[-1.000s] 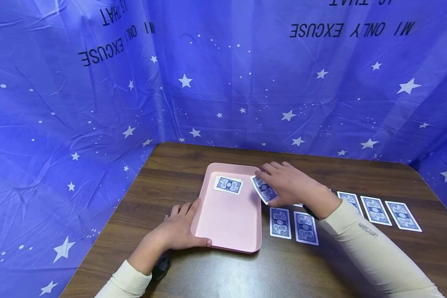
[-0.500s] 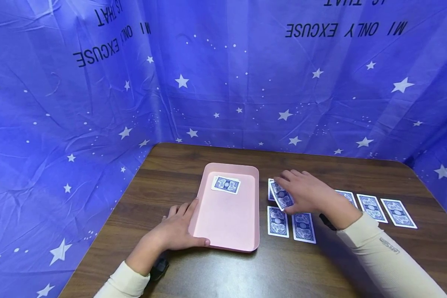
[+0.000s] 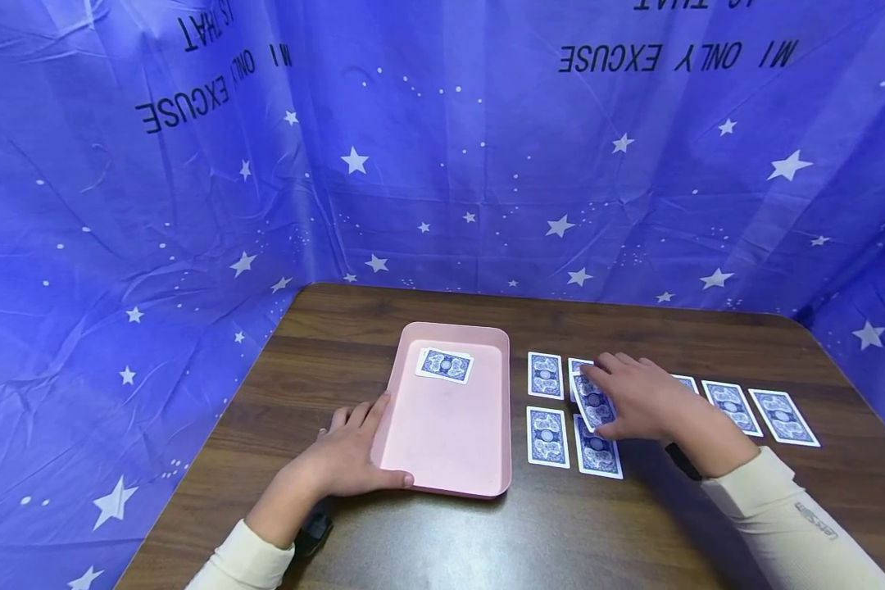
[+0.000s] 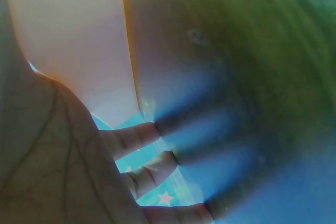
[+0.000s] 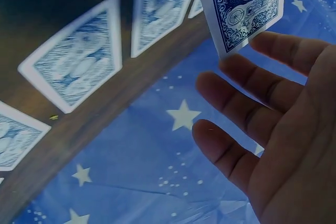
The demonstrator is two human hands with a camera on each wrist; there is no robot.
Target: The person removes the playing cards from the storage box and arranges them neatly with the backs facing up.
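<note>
A blue-backed playing card (image 3: 593, 401) is held at its edges by my right hand (image 3: 637, 400), thumb at the near end and fingers at the far end. In the right wrist view this card (image 5: 247, 9) is tilted up off the table. Beneath it lie other face-down cards, one partly covered (image 3: 597, 456). My left hand (image 3: 350, 455) rests against the left side of a pink tray (image 3: 444, 459), fingers spread and thumb at the near rim. A small stack of cards (image 3: 445, 365) lies face down in the tray's far end.
Two face-down cards, a far one (image 3: 545, 375) and a near one (image 3: 547, 437), lie just right of the tray. More cards, such as one at the right end (image 3: 784, 416), continue the row on the wooden table (image 3: 442, 545). A starry blue curtain (image 3: 442, 164) hangs behind.
My right hand has moved right, from the tray's right edge across the rows, carrying the card. That uncovers the cards beside the tray. My left hand stays at the tray.
</note>
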